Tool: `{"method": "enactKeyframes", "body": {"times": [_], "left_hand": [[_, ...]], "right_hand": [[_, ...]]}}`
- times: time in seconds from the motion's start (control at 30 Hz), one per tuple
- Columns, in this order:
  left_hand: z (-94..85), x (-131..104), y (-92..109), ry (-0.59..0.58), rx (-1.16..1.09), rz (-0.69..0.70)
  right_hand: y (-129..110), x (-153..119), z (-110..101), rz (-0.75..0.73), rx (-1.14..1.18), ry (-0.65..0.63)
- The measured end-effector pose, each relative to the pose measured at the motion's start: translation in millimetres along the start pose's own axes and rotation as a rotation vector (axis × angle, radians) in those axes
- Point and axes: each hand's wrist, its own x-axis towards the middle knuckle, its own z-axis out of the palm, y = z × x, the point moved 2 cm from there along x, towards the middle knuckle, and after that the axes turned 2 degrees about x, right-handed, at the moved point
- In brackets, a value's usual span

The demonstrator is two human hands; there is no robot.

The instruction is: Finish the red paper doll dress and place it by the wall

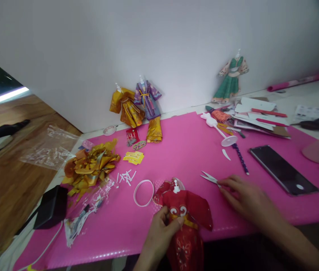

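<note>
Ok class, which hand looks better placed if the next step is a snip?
Probably the right hand: its fingers are at the scissors, while the left hand holds the red dress.

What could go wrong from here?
Scissors at the right hand have parted blades; they might nick the red dress or left hand if brought close. The dress overhangs the table's near edge, so it could slip if the left hand loosens.
</note>
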Motion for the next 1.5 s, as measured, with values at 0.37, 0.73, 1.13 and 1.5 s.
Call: {"method": "enactKeyframes", "body": {"times": [0.37,0.73,1.13,1.5], "left_hand": [[-1.5,-7.3,2.3,-0.039,-0.065,0.065],[-40.1,-41.5,75.5,0.141,0.033,0.306],[-18.2,35.7,181.1,0.222,0.281,0.912],[-7.3,95.1,168.9,0.129,0.248,0.852]], "right_hand": [[-58.0,37.9,33.9,0.014,0.502,-0.337],[-43.2,38.7,40.2,-0.035,0.558,-0.235],[-26.2,19.9,51.3,-0.141,0.32,0.037],[-30.2,16.6,63.1,-0.213,0.163,0.051]]}}
